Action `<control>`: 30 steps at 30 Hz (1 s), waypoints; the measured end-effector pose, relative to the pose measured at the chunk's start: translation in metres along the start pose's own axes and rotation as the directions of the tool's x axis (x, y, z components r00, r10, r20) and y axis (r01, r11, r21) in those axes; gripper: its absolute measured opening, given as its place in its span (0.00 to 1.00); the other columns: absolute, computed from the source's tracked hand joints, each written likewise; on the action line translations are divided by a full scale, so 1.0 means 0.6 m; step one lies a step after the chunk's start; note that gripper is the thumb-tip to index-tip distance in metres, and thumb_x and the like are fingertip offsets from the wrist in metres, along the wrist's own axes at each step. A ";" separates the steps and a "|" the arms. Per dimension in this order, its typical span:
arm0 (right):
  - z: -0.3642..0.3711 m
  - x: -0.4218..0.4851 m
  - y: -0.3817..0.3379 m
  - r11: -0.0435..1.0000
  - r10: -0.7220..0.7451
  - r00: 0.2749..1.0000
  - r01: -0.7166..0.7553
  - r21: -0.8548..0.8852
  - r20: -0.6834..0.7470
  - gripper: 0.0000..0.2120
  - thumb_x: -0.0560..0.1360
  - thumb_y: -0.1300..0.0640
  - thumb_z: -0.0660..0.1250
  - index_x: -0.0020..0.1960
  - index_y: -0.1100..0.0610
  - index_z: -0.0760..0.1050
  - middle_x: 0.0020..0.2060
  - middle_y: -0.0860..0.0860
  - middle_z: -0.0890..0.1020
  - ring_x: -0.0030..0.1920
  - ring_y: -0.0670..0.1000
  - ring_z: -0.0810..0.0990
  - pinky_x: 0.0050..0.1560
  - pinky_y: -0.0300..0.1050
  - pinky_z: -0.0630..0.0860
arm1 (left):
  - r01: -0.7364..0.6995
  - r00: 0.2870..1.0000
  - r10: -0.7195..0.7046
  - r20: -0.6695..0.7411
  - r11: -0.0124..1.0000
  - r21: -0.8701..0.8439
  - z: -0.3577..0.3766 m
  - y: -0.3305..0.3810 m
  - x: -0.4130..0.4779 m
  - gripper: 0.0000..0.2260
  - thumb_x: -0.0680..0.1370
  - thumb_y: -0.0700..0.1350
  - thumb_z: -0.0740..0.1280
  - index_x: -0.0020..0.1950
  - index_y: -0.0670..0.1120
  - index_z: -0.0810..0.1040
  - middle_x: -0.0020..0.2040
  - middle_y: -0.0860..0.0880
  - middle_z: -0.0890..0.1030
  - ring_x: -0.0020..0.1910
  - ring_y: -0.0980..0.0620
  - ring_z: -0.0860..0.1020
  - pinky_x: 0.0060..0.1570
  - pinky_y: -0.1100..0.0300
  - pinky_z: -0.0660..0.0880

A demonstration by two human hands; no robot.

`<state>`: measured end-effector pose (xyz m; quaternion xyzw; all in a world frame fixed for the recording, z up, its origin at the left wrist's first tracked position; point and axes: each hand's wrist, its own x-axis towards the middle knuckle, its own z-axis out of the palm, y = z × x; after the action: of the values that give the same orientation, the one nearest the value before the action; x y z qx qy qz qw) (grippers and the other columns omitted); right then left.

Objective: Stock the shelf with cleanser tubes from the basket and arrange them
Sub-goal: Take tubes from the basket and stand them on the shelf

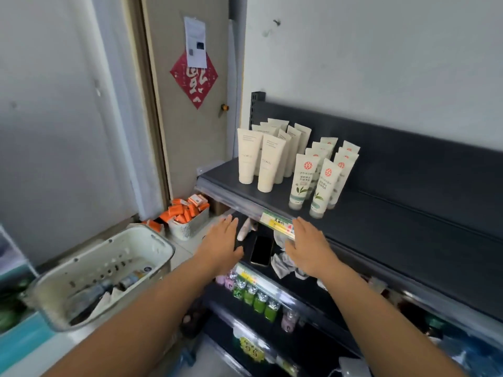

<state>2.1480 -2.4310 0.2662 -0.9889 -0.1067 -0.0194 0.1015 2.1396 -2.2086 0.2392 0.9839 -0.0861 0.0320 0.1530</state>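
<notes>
On the dark top shelf [394,213] stand two groups of upright tubes: plain cream tubes [265,164] at the left and white cleanser tubes with a red seal and green leaves [321,183] to their right. My left hand [221,244] and my right hand [310,244] hover flat, palms down, fingers straight, just below the shelf's front edge, holding nothing. The cream basket [103,273] sits at lower left with a few dark and pale items in its bottom.
A smaller basket of orange packs [187,213] stands on the floor by the door. On the shelf below lie a black phone [261,250], a crumpled cloth [283,259] and a pale tube [245,229]. Lower shelves hold green and pink bottles [255,295].
</notes>
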 end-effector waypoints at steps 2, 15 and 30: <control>0.009 0.011 -0.034 0.995 -0.097 0.995 0.097 -0.030 0.009 0.23 0.80 0.50 0.57 0.71 0.60 0.61 0.70 0.55 0.67 0.70 0.56 0.66 0.69 0.54 0.64 | 0.064 0.997 -0.064 -0.030 0.998 0.002 -0.013 -0.035 -0.027 0.34 0.80 0.52 0.61 0.79 0.43 0.48 0.80 0.46 0.49 0.78 0.47 0.47 0.76 0.51 0.48; 0.096 0.125 -0.330 0.914 -0.402 0.901 0.405 0.011 0.162 0.32 0.81 0.51 0.55 0.78 0.61 0.47 0.77 0.58 0.55 0.77 0.57 0.55 0.75 0.53 0.54 | 0.359 0.933 -0.357 -0.050 0.932 0.040 -0.086 -0.323 -0.132 0.35 0.78 0.51 0.61 0.79 0.43 0.47 0.80 0.46 0.47 0.78 0.47 0.46 0.76 0.52 0.47; 0.284 0.248 -0.547 0.888 -0.453 0.832 0.452 0.080 0.320 0.32 0.79 0.51 0.58 0.78 0.60 0.51 0.75 0.56 0.60 0.74 0.55 0.60 0.74 0.53 0.60 | 0.525 0.844 -0.514 0.155 0.850 -0.042 -0.026 -0.610 -0.151 0.33 0.79 0.51 0.61 0.79 0.45 0.49 0.79 0.45 0.51 0.78 0.47 0.50 0.76 0.51 0.49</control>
<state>2.2255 -2.0511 0.1729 -0.9246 -0.3529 0.1227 0.0751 2.1155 -1.8461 0.1377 0.9630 0.1720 -0.0822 0.1903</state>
